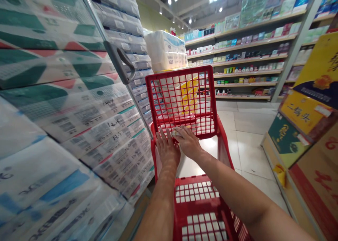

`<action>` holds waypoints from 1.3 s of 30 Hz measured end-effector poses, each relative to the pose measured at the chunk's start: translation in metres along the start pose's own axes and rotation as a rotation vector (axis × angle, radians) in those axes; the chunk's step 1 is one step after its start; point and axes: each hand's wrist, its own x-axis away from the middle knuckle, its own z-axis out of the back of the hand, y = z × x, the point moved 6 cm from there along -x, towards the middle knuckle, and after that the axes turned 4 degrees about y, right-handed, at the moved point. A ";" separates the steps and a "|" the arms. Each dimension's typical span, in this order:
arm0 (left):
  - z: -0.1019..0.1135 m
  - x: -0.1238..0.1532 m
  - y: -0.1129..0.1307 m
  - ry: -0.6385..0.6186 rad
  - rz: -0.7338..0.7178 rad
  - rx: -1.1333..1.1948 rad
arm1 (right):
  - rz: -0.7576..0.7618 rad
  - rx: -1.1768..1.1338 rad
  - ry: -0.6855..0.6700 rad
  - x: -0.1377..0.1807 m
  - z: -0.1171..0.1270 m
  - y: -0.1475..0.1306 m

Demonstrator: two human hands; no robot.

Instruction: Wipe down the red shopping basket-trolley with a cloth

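A red plastic shopping cart (182,93) stands in front of me in a shop aisle, its mesh basket upright. My left hand (167,148) lies flat with fingers stretched out on the cart's near rim. My right hand (188,141) sits just beside it, fingers curled over a small pale object (176,132) that I cannot make out. Both forearms reach over the cart's lower red grid tray (198,205).
Stacked wrapped tissue packs (79,121) fill the left side, with a grey metal post and handle (124,67). More paper packs (166,51) stand beyond the cart. Yellow and green cartons (306,118) line the right. Product shelves (245,58) run across the back over a tiled floor (248,135).
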 end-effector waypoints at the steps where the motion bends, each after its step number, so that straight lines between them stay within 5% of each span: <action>1: 0.000 0.000 0.000 0.001 -0.002 0.006 | -0.025 0.008 0.030 0.000 0.002 0.001; 7: 0.000 0.000 0.000 -0.008 0.013 0.015 | -0.012 0.021 -0.012 -0.001 0.001 -0.001; 12: -0.002 -0.001 0.000 -0.012 0.011 0.007 | -0.083 0.050 0.095 -0.001 0.008 0.003; 16: -0.002 0.000 0.000 0.000 0.008 0.011 | -0.002 0.018 -0.003 0.000 0.002 -0.002; 21: -0.002 0.000 0.001 -0.004 0.000 0.010 | -0.099 0.087 0.123 -0.001 0.015 0.013; 28: 0.001 -0.001 0.002 -0.001 -0.008 0.036 | -0.099 0.059 -0.004 -0.007 0.010 0.010; 33: 0.006 0.002 0.001 -0.017 -0.019 0.030 | -0.179 0.020 0.142 -0.013 0.028 0.002; 39: 0.018 0.001 0.003 0.089 -0.080 0.016 | -0.067 -0.058 0.003 0.008 0.018 -0.005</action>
